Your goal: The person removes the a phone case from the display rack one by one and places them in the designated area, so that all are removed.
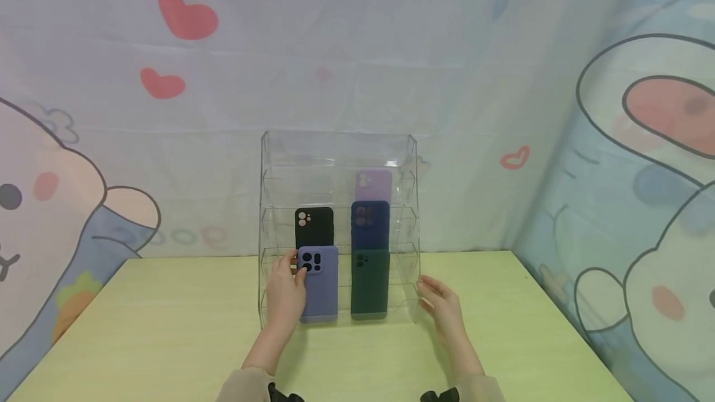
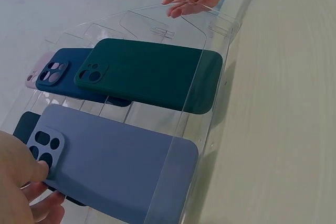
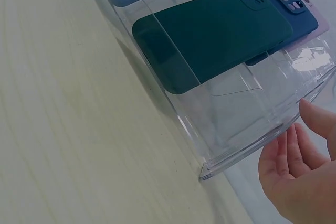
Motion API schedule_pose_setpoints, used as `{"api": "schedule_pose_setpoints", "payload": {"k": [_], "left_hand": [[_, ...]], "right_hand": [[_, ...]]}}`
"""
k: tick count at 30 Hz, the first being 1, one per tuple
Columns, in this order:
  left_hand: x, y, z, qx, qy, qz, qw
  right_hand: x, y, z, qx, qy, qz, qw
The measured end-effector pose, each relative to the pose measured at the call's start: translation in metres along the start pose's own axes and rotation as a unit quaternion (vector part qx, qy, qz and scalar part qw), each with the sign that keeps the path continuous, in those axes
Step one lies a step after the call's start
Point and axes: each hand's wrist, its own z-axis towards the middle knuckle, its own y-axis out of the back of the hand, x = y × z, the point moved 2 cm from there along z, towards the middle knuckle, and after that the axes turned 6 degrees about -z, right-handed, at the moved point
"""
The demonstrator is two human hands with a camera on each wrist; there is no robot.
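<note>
A clear tiered display rack [image 1: 338,149] holds several phone cases. My left hand [image 1: 286,290] pinches the upper left edge of a lavender-blue phone case [image 1: 321,293], thumb in front beside the camera cutouts and fingers behind. That case stands upright in the lowest tier's left side, and a black case [image 1: 315,228] shows above it, partly hidden. On the right are a dark green case [image 1: 370,287], a navy case [image 1: 370,222] and a light purple case [image 1: 374,183], one tier above another. My right hand [image 3: 299,174] is at the rack's right side, its relaxed fingers along the clear edge.
The rack stands on a pale yellow-green table [image 1: 184,309]. Behind it hangs a cloth backdrop [image 1: 346,48] with hearts, and a printed cloth [image 1: 642,216] with cartoon animals hangs along the right.
</note>
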Motion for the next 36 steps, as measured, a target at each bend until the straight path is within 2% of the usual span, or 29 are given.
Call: {"api": "schedule_pose_setpoints", "payload": {"k": [11, 17, 26, 36], "left_hand": [[0.001, -0.001, -0.002, 0.0, 0.008, -0.016, 0.9998], [0.006, -0.001, -0.003, 0.002, 0.018, -0.039, 0.9991], [0.019, -0.003, -0.001, 0.027, 0.058, -0.108, 0.9922], [0.021, 0.001, -0.001, 0.046, 0.083, -0.121, 0.9882]], "right_hand": [[-0.008, 0.001, 0.0, 0.015, -0.016, 0.034, 0.999], [-0.012, 0.002, 0.0, 0.024, -0.026, 0.049, 0.998], [-0.017, 0.002, 0.001, 0.025, -0.026, 0.044, 0.998], [-0.024, 0.001, 0.002, 0.03, -0.024, 0.049, 0.998]]}}
